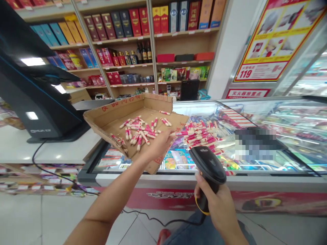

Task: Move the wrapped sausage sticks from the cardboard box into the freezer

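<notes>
My right hand (217,200) is wrapped round a black barcode scanner (208,166) with a yellow trigger edge, its head tilted toward the freezer. Between the fingers of my left hand (162,141) is a wrapped sausage stick (182,133) with a pink and white label, pointing right. Under that arm lies an open cardboard box (122,127), which holds several more such sticks (139,131). Just right of the box, a larger pile of the same sticks (204,132) rests on the freezer's glass top. The left fingertips are partly hidden.
The chest freezer (168,180) spans the front, packed goods showing through its glass. A black checkout terminal (43,109) stands on the white counter (58,149) at left. The scanner's cable (163,223) hangs low across the front. Shelves of boxed bottles (122,23) line the back.
</notes>
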A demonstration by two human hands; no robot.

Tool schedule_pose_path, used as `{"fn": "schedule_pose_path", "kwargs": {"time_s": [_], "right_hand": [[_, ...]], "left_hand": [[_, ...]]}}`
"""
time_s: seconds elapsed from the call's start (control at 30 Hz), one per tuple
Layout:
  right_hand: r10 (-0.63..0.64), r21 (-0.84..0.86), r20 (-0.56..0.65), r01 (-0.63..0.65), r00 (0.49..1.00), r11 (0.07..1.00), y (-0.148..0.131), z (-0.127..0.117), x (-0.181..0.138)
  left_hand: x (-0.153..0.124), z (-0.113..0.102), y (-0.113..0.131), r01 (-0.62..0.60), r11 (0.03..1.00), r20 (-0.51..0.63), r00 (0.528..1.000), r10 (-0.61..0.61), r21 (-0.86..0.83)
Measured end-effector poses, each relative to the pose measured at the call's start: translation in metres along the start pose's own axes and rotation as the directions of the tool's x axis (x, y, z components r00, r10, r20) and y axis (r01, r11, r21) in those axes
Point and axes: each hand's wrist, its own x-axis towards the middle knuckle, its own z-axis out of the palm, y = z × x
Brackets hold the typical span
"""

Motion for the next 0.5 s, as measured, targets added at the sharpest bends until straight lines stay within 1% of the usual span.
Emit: {"fn": "schedule_pose_path", "kwargs": {"time_s": [0.1,0.2,0.27,0.33,0.4,0.5], "right_hand": [[-0.043,0.015,-0.048,0.043,0.998,0.999,0.000,-0.004,0.007],[-0.050,0.024,-0.064,0.052,0.997,0.998,0.006,-0.006,0.013],[-0.052,0.029,-0.070,0.055,0.996,0.998,0.011,-0.006,0.016],[-0.044,0.026,-0.091,0.047,0.995,0.999,0.014,-0.006,0.017],[-0.022,0.014,-0.107,0.024,0.994,1.000,0.016,-0.004,0.017],[0.010,0.015,-0.096,-0.008,0.995,1.000,0.017,-0.001,0.018]], "left_hand": [[0.026,0.017,0.003,-0.083,0.991,0.056,0.994,0.089,-0.102],[0.041,0.036,-0.001,-0.125,0.976,0.101,0.984,0.145,-0.177],[0.043,0.045,-0.005,-0.130,0.965,0.143,0.976,0.166,-0.229],[0.040,0.049,-0.009,-0.111,0.957,0.184,0.969,0.164,-0.267],[0.036,0.050,-0.012,-0.086,0.953,0.221,0.963,0.154,-0.291],[0.030,0.048,-0.015,-0.052,0.956,0.250,0.960,0.128,-0.290]]}}
